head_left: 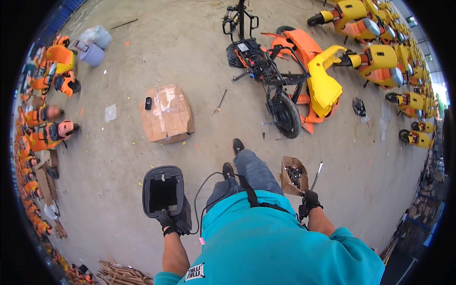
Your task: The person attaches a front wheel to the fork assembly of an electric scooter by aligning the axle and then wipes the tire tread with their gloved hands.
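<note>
Two gloved hands are showing nearest: the left hand [166, 220] is grasping the near rim of one black bin [164, 194], and the right hand [311, 200] is clenching one slender tool [318, 175]. The bin is occupying the space left of the legs, its mouth facing upward and its long axis running away from the person; the tool's silver shaft is pointing forward and slightly right. Beside the tool, one small open box [287, 179] is holding metal parts, too many to count. Farther off, one large carton [173, 116] is bearing one black device [148, 103]; rightward, one stripped scooter frame [254, 59] is standing beside yellow and orange panels [325, 85]. Beyond, uncounted scooters [380, 57] are lining both sides.
</note>
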Demonstrator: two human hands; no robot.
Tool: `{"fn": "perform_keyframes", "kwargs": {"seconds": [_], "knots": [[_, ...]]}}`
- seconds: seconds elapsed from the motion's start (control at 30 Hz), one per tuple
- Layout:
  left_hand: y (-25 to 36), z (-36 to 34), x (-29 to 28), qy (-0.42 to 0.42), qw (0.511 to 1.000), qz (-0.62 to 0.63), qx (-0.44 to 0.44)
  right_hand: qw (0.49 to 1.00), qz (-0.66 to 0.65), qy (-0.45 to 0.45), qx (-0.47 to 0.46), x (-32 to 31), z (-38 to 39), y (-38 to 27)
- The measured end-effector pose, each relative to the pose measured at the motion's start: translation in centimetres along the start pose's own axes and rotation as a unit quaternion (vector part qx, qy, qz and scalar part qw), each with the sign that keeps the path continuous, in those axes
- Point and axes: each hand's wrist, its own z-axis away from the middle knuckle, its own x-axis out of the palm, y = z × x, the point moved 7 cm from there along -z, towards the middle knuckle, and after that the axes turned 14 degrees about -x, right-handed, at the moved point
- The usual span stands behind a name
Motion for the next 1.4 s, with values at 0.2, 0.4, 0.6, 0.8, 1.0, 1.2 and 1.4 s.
{"fn": "perform_keyframes", "kwargs": {"seconds": [0.2, 0.4, 0.6, 0.8, 1.0, 1.2, 1.4], "knots": [[0.6, 1.4, 1.0, 0.01, 0.996, 0.07, -0.048, 0.939, 0.245, -0.018, -0.24, 1.2, -7.4, -10.6], [4.0, 1.0, 1.8, 0.054, 0.994, 0.096, -0.024, 0.989, -0.032, 0.002, -0.147, -0.2, -17.3, -23.1], [12.7, -0.1, 4.7, -0.01, 0.987, 0.159, -0.007, 0.978, -0.174, -0.022, -0.112, -3.3, -25.6, -37.9], [23.9, -1.1, 10.1, -0.05, 0.985, 0.159, 0.034, 0.973, -0.126, -0.003, -0.192, -7.0, -33.1, -56.5], [37.7, -3.1, 17.1, -0.02, 0.995, 0.085, 0.056, 0.965, -0.154, 0.018, -0.212, -6.7, -43.9, -62.3], [52.8, -4.8, 25.6, -0.009, 0.994, 0.091, 0.054, 0.973, -0.136, 0.06, -0.177, -6.6, -51.8, -66.3], [70.2, -3.4, 35.1, -0.028, 0.997, 0.028, 0.06, 0.993, -0.085, 0.077, 0.015, -7.7, -53.1, -70.6]]}}
